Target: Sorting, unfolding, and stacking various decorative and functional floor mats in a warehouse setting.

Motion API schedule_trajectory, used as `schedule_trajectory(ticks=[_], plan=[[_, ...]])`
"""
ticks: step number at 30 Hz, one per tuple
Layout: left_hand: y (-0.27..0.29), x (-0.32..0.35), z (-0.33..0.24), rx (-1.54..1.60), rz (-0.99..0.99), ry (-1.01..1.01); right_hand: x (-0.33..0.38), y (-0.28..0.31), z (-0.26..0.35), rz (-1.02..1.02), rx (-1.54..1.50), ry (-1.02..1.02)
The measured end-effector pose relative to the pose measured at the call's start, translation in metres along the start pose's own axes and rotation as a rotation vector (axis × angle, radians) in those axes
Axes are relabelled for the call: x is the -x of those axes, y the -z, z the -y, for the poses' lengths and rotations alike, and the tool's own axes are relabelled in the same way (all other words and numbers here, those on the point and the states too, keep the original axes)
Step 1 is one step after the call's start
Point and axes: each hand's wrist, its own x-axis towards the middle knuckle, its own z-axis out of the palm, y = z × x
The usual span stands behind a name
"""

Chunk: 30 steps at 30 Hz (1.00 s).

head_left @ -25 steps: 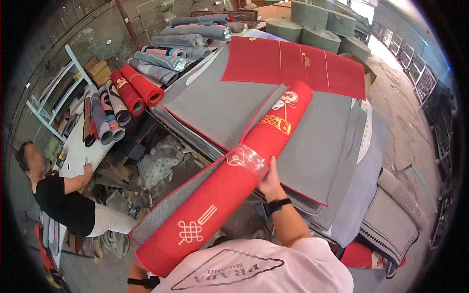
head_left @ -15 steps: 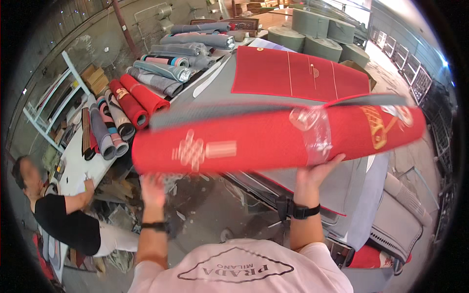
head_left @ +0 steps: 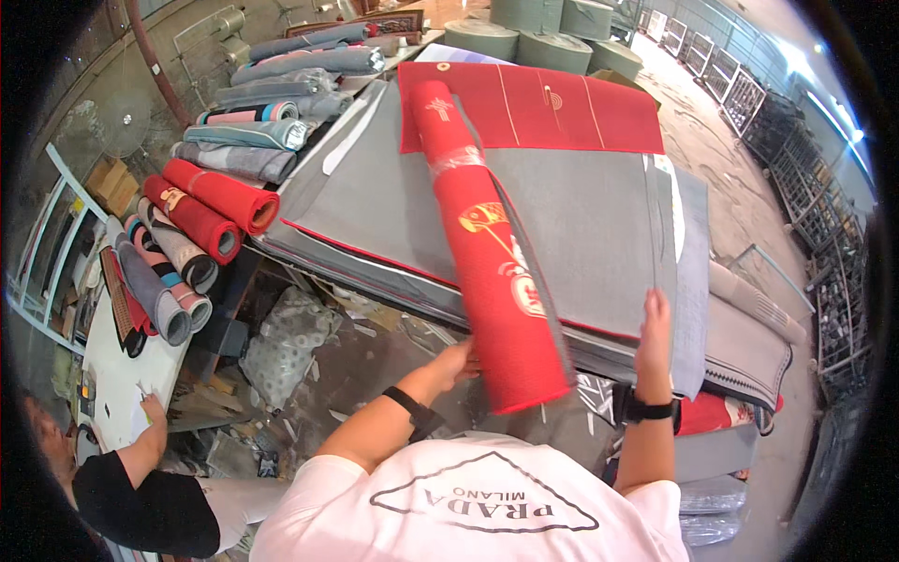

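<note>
A rolled red carpet [head_left: 479, 225], with grey backing and a yellow fish pattern, lies slantwise over a stack of grey-backed carpets [head_left: 365, 178]. Clear wrapping bands it toward its far end, and its near end juts past the stack's front edge. My left hand [head_left: 455, 363] is closed against the roll's left side close to that end, its fingertips partly hidden. To the right, my right hand [head_left: 655, 328] is raised and open, fingers stretched out, apart from the roll. Under the roll's far end lies a flat red mat [head_left: 590, 112] with thin pale lines.
Several rolled mats [head_left: 300, 89] lie along the back left, with red rolls [head_left: 225, 192] nearer. Large grey-green rolls [head_left: 552, 51] stand behind the stack. At the lower left, a co-worker [head_left: 140, 496] reaches over a white table [head_left: 112, 375]. A plastic bag [head_left: 290, 342] lies below the stack.
The red roll has swung from lying crosswise in both my hands to pointing away from me, its far end on the stack. My right hand has let go and moved right.
</note>
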Motion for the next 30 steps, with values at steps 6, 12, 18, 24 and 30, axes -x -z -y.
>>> schedule_trajectory(ticks=[6, 12, 18, 24, 30], plan=[[-0.041, 0.003, 0.024, 0.593, 0.145, -0.059, 0.103, -0.015, -0.063, 0.613, -0.069, -0.544], [-0.102, 0.046, -0.012, 0.703, 0.357, -0.338, 0.108, -0.007, 0.004, 0.900, -0.079, -0.320], [-0.171, 0.094, -0.087, 0.635, 0.425, -0.861, 0.109, 0.003, 0.106, 0.374, -0.051, 0.793], [-0.187, 0.097, -0.113, 0.679, 0.507, -0.920, 0.126, -0.012, 0.158, 0.311, 0.362, 1.391], [-0.203, 0.106, -0.109, 0.676, 0.491, -1.003, 0.124, -0.025, 0.166, 0.285, 0.555, 1.367]])
